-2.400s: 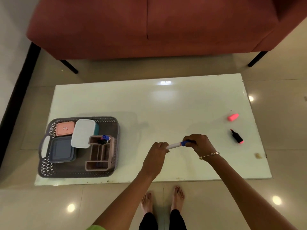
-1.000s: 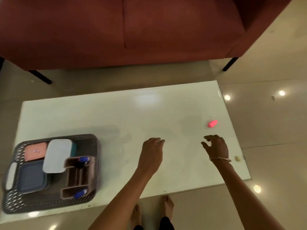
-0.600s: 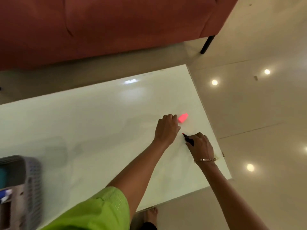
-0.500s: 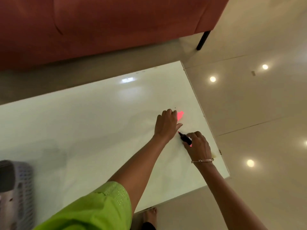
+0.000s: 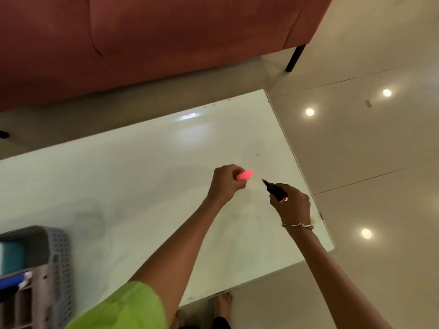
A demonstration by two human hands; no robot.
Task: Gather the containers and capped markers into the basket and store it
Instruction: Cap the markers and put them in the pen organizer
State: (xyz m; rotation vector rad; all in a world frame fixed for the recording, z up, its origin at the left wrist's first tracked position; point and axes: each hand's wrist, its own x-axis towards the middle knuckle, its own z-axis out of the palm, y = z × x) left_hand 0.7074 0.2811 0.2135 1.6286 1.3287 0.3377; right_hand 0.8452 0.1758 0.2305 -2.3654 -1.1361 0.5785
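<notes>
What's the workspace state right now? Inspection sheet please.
Surface: white table, glossy, bare in the middle.
Job's things: pink cap and uncapped black marker, apart, tip toward the cap; grey basket at left edge holding a blue marker.
Clutter: nothing seen.
Grippers: left hand holds the cap; right hand holds the marker.
Cables: nothing seen.
Surroundings: red sofa, tiled floor.
</notes>
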